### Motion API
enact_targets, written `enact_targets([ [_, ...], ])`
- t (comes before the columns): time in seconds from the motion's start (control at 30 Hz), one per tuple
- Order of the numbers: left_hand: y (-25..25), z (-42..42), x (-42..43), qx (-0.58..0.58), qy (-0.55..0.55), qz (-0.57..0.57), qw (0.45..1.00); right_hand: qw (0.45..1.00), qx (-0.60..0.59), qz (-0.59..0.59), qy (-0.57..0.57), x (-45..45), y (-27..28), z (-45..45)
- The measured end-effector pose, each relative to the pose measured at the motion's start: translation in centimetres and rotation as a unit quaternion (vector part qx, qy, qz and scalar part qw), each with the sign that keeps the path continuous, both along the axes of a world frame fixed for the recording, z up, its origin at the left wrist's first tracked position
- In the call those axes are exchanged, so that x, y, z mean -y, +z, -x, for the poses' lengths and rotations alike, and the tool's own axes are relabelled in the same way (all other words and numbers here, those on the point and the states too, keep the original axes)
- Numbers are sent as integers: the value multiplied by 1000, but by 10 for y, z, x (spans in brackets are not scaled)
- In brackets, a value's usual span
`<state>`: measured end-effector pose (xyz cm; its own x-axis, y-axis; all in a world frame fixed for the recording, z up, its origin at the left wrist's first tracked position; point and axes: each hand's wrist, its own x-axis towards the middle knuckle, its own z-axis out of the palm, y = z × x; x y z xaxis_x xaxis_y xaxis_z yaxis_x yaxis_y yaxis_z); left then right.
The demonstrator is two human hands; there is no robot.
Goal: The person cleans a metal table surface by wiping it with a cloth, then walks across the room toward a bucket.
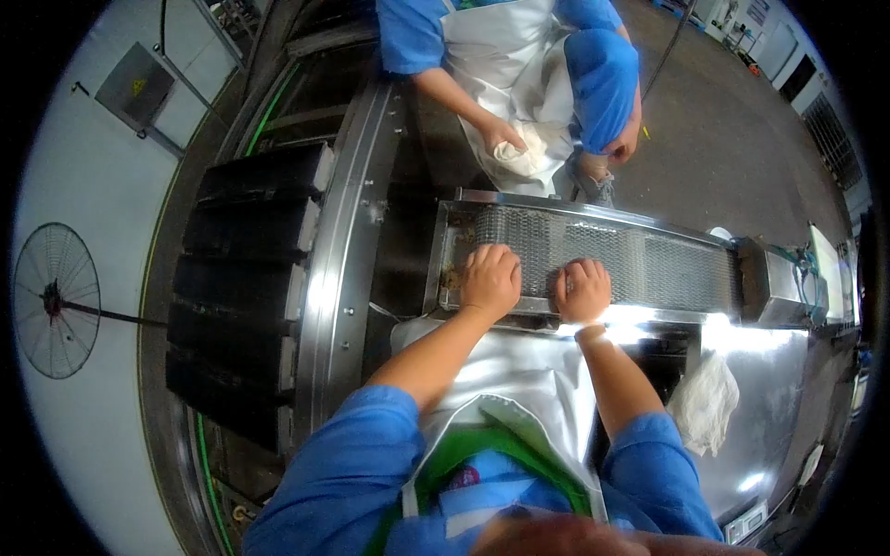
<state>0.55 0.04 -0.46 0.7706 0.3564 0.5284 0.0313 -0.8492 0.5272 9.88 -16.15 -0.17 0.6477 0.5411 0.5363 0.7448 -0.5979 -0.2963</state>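
Observation:
Both of my hands rest on the near metal edge of a narrow conveyor with a wire-mesh belt (649, 264). My left hand (491, 280) lies near the belt's left end, its fingers bent over the rim onto the mesh. To the right of it, my right hand (583, 289) sits on the same rim, fingers curled toward the belt, with a band at the wrist. No object shows in either hand. The fingers of both are slightly apart. The visible mesh carries no items.
Across the belt a co-worker in a white apron (501, 56) holds a pale cloth (521, 156). Dark blocks (241, 287) line a larger conveyor at left, beside a metal rail (334, 269). A wall fan (56, 301) is far left. A whitish cloth (705, 403) hangs at right.

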Motion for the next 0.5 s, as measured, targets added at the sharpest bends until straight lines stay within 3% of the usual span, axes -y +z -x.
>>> enact_targets([
  [0.5,1,-1,-1,-17,-1,3,1000,1000,5,-7,5,0,-2,-2],
])
